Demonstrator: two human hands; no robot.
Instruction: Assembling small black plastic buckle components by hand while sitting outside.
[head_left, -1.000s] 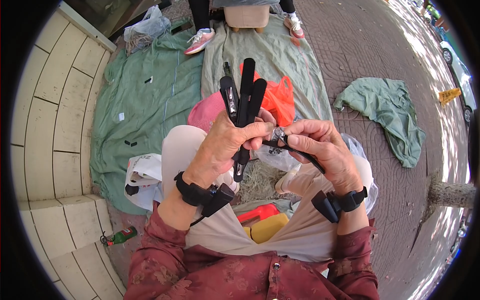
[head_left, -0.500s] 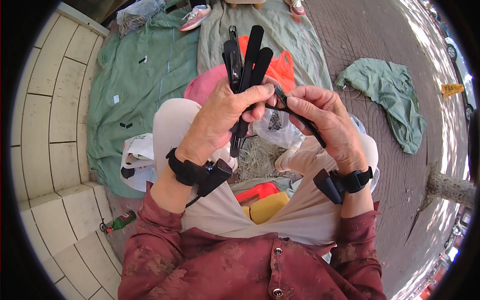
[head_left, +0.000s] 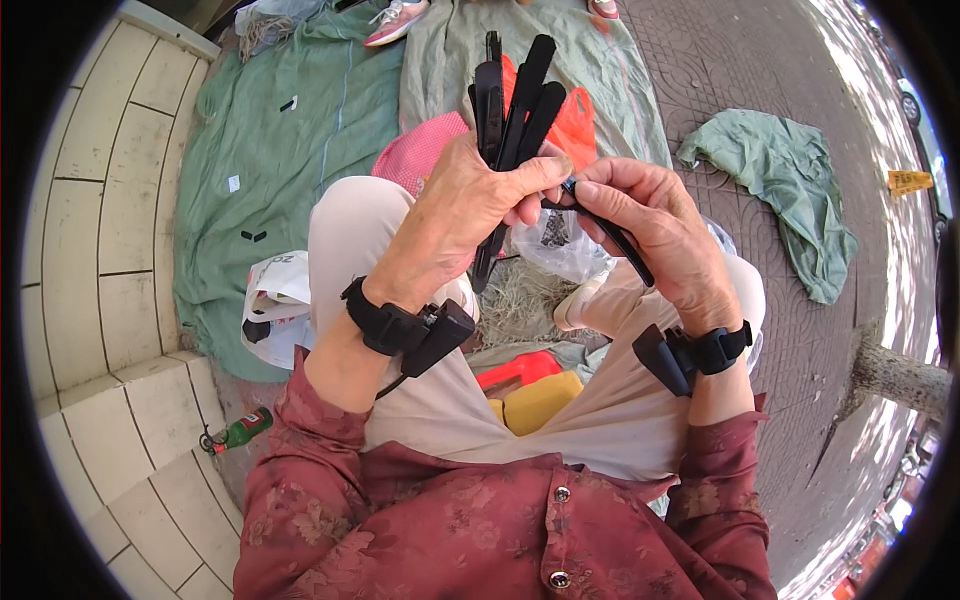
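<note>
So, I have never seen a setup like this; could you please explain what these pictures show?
There is no machine here, just a person's two bare hands. Every picture comes from a wide fisheye camera worn on the head, looking down, so straight edges bend. The left hand holds a bunch of flat black pieces; the right hand pinches a single narrow black piece. Strapped to each wrist is a black device. Beyond the knees, a green sheet covers part of the ground, with a red plastic bag nearby.
</note>
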